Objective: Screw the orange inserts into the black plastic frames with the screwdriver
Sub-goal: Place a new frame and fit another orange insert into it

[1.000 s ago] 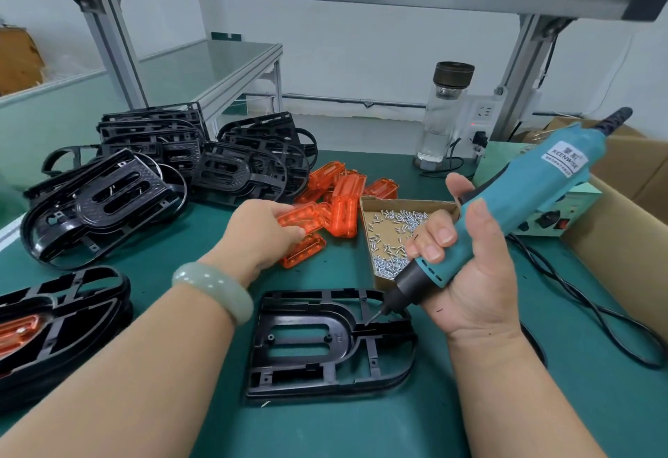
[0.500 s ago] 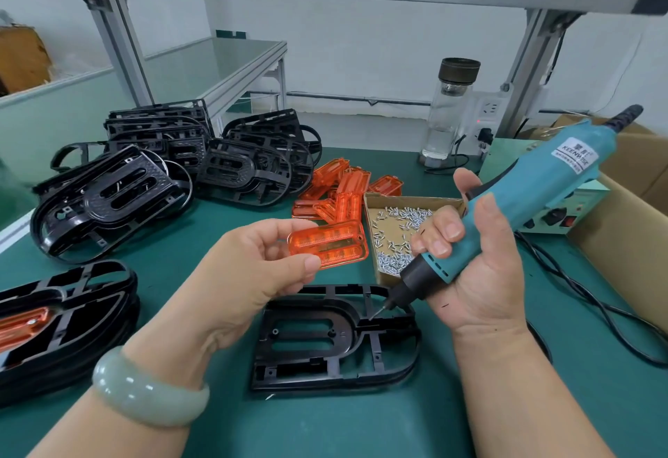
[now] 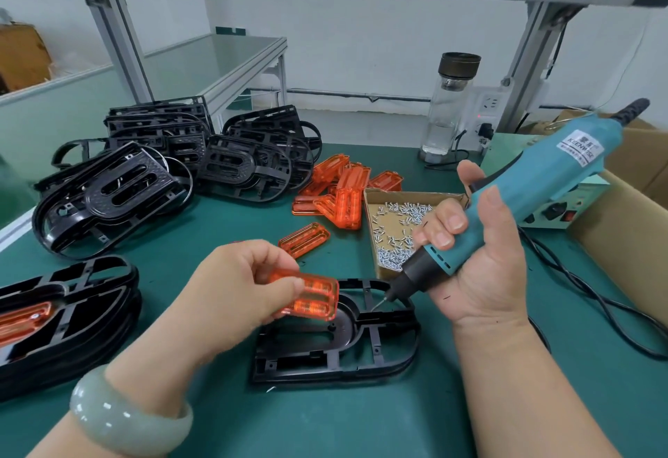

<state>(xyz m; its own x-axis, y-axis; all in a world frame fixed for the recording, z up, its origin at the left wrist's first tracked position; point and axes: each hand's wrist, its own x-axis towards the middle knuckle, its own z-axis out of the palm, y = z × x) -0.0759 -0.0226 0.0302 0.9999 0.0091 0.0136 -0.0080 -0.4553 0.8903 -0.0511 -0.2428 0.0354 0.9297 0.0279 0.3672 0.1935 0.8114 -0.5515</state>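
Orange insert has been carried from the pile of inserts beyond the left hand and lowered to just above the black frame lying between the hands. A second ago it was only being reached for, and half a second ago it was held higher. It is pinched, tilted, between thumb and fingers of the left hand; whether its edge touches the frame cannot be told. The screwdriver is kept gripped in the right hand, fingers wrapped round its barrel, the bit held at the frame's rib just below that hand. Seating the insert in the oval recess is judged the step in hand; screws are still to be taken from the box beyond the right hand
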